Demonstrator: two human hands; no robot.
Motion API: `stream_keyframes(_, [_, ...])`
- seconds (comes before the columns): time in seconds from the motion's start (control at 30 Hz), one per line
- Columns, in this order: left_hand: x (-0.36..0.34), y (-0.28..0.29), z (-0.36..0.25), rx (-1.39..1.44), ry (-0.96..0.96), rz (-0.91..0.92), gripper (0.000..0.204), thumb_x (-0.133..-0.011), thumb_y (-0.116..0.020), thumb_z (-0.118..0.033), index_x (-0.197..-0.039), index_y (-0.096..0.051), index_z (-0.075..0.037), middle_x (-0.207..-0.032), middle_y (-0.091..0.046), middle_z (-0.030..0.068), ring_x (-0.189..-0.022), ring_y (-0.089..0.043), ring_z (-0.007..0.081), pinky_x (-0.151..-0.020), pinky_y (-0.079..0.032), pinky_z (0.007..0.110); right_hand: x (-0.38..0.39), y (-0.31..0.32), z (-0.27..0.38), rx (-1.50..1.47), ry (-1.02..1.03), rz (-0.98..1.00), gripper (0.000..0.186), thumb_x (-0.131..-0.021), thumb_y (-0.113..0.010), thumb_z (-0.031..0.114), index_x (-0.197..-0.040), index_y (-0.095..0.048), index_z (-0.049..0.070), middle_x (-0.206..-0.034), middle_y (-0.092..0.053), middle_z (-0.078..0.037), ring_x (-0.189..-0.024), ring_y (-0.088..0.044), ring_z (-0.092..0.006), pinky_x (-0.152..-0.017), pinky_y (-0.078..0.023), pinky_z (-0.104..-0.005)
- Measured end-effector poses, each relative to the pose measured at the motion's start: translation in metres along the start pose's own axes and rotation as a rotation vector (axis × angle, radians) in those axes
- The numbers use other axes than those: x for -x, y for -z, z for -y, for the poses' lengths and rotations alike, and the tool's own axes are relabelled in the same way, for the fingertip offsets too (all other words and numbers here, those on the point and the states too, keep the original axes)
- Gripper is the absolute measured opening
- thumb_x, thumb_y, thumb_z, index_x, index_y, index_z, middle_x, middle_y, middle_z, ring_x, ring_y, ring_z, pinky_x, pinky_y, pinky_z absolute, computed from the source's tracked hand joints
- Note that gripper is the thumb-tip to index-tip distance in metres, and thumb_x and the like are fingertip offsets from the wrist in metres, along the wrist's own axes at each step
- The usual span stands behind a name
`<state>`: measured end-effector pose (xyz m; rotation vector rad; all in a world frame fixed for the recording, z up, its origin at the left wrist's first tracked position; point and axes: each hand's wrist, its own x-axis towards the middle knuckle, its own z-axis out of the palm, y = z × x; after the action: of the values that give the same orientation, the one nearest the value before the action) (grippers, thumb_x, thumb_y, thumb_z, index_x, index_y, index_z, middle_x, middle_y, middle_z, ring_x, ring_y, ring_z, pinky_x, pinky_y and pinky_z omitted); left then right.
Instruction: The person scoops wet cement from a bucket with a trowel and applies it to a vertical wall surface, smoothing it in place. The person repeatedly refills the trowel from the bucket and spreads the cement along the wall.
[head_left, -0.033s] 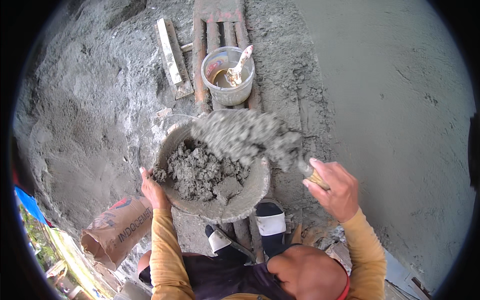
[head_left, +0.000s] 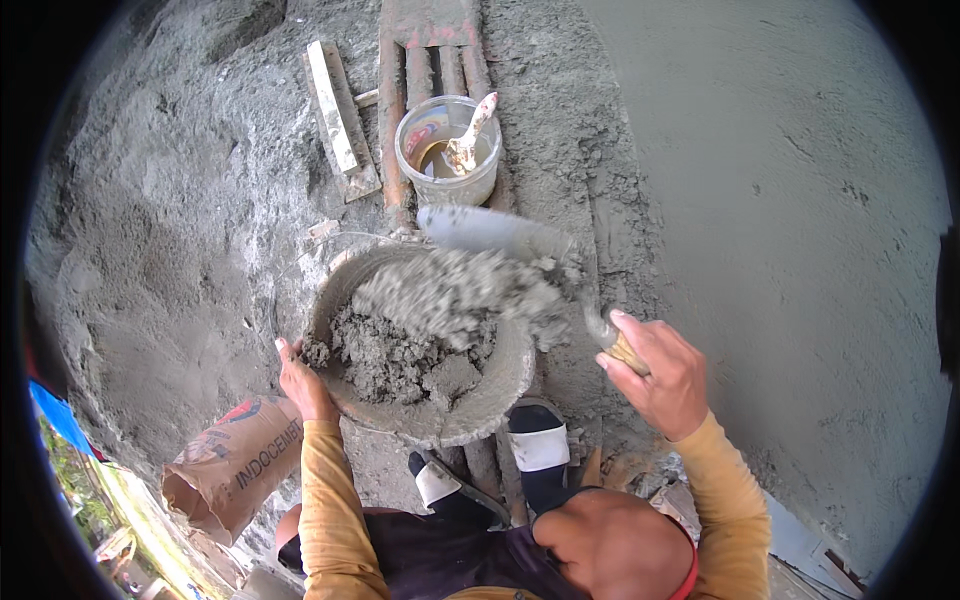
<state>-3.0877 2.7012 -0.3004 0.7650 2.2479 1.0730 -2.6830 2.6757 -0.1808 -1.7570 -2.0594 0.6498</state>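
My right hand (head_left: 664, 378) is closed round the wooden handle of a trowel (head_left: 495, 232). Its blade is tipped on edge, and a blurred mass of grey mortar (head_left: 455, 295) drops off it over a round, mortar-crusted bucket (head_left: 512, 365). Crumbly mortar (head_left: 390, 360) lies inside that bucket. At the bucket's left rim, my left hand (head_left: 305, 385) grips it, fingers partly hidden, beside a small lump of mortar.
Beyond the bucket, a clear plastic tub (head_left: 448, 185) holds murky liquid and a paint brush (head_left: 470, 140). Farther left lies a wooden float (head_left: 340, 120). A brown paper cement bag (head_left: 235, 465) rests at near left. Smooth grey plaster (head_left: 770, 200) spreads on the right.
The trowel has turned over, showing its bare blade. The mortar has slid off it and down toward the bucket. My left hand keeps its place on the rim.
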Motion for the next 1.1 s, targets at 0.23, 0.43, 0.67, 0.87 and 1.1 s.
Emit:
stream_keyframes(0.23, [0.010, -0.015, -0.015, 0.024, 0.042, -0.002, 0.067, -0.091, -0.035, -0.052, -0.110, -0.057, 0.008, -0.104, -0.059, 0.0145, -0.097, -0.048, 0.0227, -0.090, -0.033, 0.030, 0.042, -0.095, -0.108, -0.265, -0.661, -0.049, 0.049, -0.085, -0.055, 0.028, -0.122, -0.043, -0.001, -0.106, -0.057, -0.026, -0.098, -0.056, -0.0397, -0.083, -0.044, -0.0415])
stream_keyframes(0.43, [0.003, -0.012, -0.004, -0.055, 0.041, -0.048, 0.067, -0.092, -0.035, -0.052, -0.110, -0.057, 0.008, -0.103, -0.059, 0.0144, -0.093, -0.048, 0.0210, -0.088, -0.034, 0.030, 0.002, -0.206, -0.135, -0.153, -0.761, -0.054, 0.055, -0.087, -0.048, 0.031, -0.128, -0.032, -0.003, -0.114, -0.051, -0.030, -0.105, -0.050, -0.0420, -0.088, -0.040, -0.0450])
stream_keyframes(0.67, [0.004, -0.016, -0.002, -0.080, 0.052, -0.092, 0.063, -0.094, -0.036, -0.046, -0.111, -0.054, 0.012, -0.106, -0.057, 0.0152, -0.096, -0.047, 0.0191, -0.091, -0.033, 0.030, -0.153, -0.207, -0.153, -0.206, -0.905, -0.175, 0.054, -0.087, -0.046, 0.030, -0.128, -0.033, -0.004, -0.109, -0.053, -0.031, -0.100, -0.053, -0.0441, -0.086, -0.041, -0.0451])
stream_keyframes(0.87, [0.003, -0.014, -0.001, -0.027, 0.113, -0.073, 0.060, -0.094, -0.038, -0.044, -0.109, -0.054, 0.013, -0.109, -0.056, 0.0156, -0.103, -0.046, 0.0192, -0.096, -0.030, 0.029, -0.128, -0.221, -0.154, -0.106, -0.741, -0.158, 0.055, -0.088, -0.044, 0.029, -0.130, -0.028, -0.003, -0.108, -0.055, -0.029, -0.097, -0.054, -0.0440, -0.083, -0.042, -0.0472])
stream_keyframes(1.1, [-0.001, -0.008, 0.007, -0.017, 0.101, -0.106, 0.064, -0.094, -0.038, -0.046, -0.111, -0.052, 0.014, -0.106, -0.056, 0.0143, -0.099, -0.048, 0.0176, -0.094, -0.032, 0.028, -0.231, -0.205, -0.134, -0.114, -0.784, -0.048, 0.041, -0.086, -0.046, 0.028, -0.114, -0.038, -0.001, -0.101, -0.058, -0.028, -0.094, -0.056, -0.0435, -0.080, -0.043, -0.0494])
